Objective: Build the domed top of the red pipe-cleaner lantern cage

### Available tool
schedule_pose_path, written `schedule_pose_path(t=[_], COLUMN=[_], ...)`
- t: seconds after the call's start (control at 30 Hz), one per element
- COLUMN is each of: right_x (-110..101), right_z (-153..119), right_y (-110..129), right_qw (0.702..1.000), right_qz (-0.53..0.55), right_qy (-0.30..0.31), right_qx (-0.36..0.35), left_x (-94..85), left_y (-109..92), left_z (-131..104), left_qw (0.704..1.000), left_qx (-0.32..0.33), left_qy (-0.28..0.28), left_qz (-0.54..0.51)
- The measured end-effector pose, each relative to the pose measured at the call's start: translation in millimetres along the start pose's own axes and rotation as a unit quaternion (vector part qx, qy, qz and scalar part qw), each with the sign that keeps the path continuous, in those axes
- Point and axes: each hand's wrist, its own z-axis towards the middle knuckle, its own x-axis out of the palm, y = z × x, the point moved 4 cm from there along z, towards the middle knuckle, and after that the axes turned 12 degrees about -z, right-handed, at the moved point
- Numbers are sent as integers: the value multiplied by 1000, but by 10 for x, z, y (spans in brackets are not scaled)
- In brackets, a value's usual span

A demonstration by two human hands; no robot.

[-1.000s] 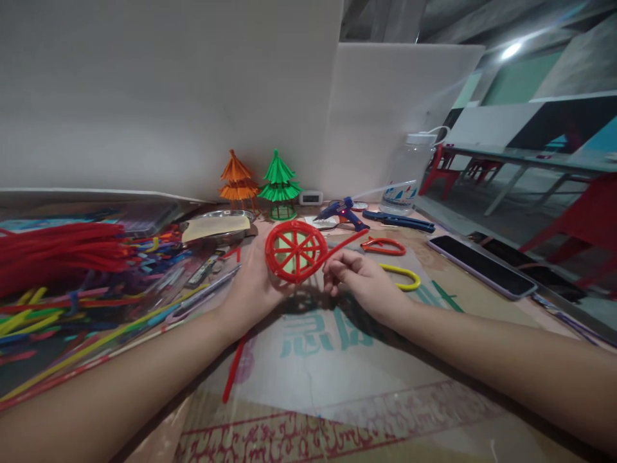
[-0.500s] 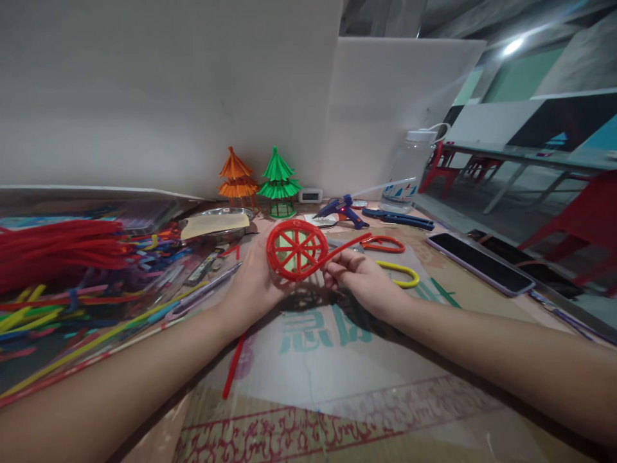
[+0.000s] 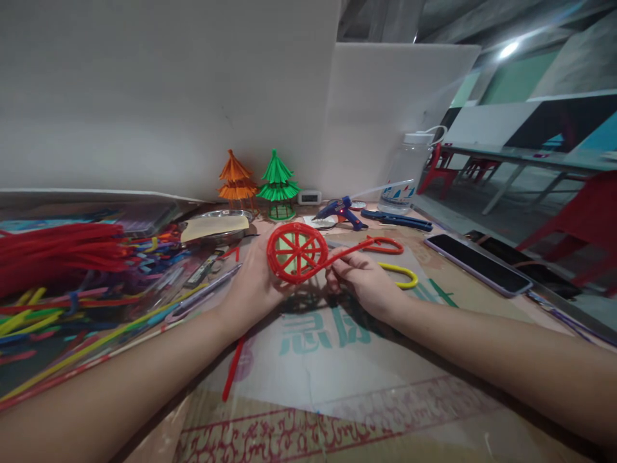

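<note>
My left hand (image 3: 255,280) is closed around the left side of a red spoked wheel (image 3: 297,249) made of pipe cleaner, held upright above the table. Pale green shows between the spokes. From the lower right of the rim runs a loose red pipe cleaner tail (image 3: 351,249), slanting up to the right. My right hand (image 3: 361,280) pinches this tail a short way from the rim. Just behind that hand lie scissors with one orange-red handle loop (image 3: 396,249) and one yellow loop (image 3: 409,276); their blades are mostly hidden.
Bundled red pipe cleaners (image 3: 58,247) and loose coloured pieces fill the left side. Orange (image 3: 234,173) and green (image 3: 277,180) pagoda-like models stand at the back, near a blue glue gun (image 3: 343,211), pliers (image 3: 398,220) and a bottle (image 3: 402,170). A phone (image 3: 477,262) lies right.
My right hand has shifted very slightly along the red tail, which now bends less sharply. The wheel stays in my left hand, and the whole view has moved a little.
</note>
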Motion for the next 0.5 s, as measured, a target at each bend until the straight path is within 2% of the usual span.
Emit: schedule_pose_path(t=[0.1, 0.2, 0.5], right_x=[2, 5, 35], right_z=[-8, -14, 0], right_y=[-35, -36, -20], right_qw=[1000, 999, 998], right_qz=[10, -23, -52], right_qy=[3, -4, -17], right_qx=[18, 26, 10], left_x=[-5, -7, -9], left_y=[-18, 3, 51], left_z=[8, -1, -21], left_qw=[1000, 1000, 1000], left_qx=[-3, -5, -16], left_qy=[-1, -2, 7], left_qz=[-3, 0, 0])
